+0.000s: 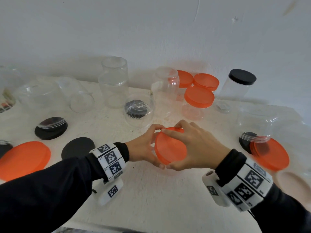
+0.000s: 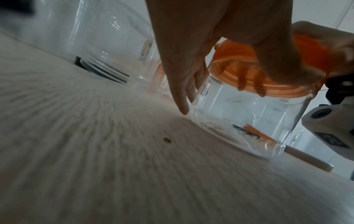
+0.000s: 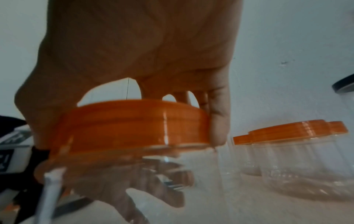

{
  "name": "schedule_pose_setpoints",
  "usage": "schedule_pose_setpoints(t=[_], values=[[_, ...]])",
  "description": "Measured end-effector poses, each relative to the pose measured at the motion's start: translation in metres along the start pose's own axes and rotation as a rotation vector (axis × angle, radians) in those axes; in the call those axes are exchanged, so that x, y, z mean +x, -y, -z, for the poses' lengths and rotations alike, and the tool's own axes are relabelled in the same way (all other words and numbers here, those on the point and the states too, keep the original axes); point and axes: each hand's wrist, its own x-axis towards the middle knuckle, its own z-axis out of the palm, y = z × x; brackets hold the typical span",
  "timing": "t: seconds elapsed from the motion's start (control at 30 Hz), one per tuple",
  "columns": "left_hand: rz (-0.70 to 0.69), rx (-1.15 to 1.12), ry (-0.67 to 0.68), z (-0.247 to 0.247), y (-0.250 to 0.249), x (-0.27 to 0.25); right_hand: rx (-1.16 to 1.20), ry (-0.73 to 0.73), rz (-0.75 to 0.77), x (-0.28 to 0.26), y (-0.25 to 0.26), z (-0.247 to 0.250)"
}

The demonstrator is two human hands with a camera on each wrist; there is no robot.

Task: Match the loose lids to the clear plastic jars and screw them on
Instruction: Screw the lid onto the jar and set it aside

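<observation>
A clear plastic jar [image 2: 249,118] stands on the white table [image 1: 151,199] at the centre front, with an orange lid [image 1: 170,145] sitting tilted on its mouth. My left hand [image 1: 148,145] grips the jar's body from the left, fingers curled round it just below the lid [image 2: 239,89]. From above, my right hand [image 1: 191,147] grips the lid's rim [image 3: 134,127] between thumb and fingers. In the right wrist view the jar [image 3: 201,166] shows under the lid, with the left hand's fingers seen through it.
Several jars capped in orange [image 1: 199,96] and one capped in black [image 1: 242,76] stand at the back right. Open clear jars [image 1: 114,81] line the back. Loose lids lie around: orange [image 1: 25,158], black [image 1: 77,147], and a large orange one [image 1: 271,153] under a jar.
</observation>
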Motion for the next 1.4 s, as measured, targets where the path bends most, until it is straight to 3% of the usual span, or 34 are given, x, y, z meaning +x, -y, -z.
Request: schedule_pose_setpoints(t=[0.13, 0.3, 0.57, 0.77, 1.4], values=[[-0.013, -0.01, 0.008, -0.002, 0.0, 0.001, -0.006, 0.002, -0.025, -0.01, -0.003, -0.005], [-0.052, -0.002, -0.066, -0.003, -0.001, 0.013, -0.033, -0.372, 0.06, -0.018, -0.015, -0.02], [-0.118, 0.07, -0.32, -0.022, -0.018, 0.044, -0.044, -0.59, 0.002, -0.017, -0.046, -0.04], [-0.15, 0.113, -0.435, -0.033, -0.029, 0.072, -0.037, -0.647, -0.039, -0.009, -0.073, -0.047], [-0.192, 0.152, -0.501, -0.036, -0.032, 0.103, 0.027, -0.644, -0.064, 0.0, -0.098, -0.046]])
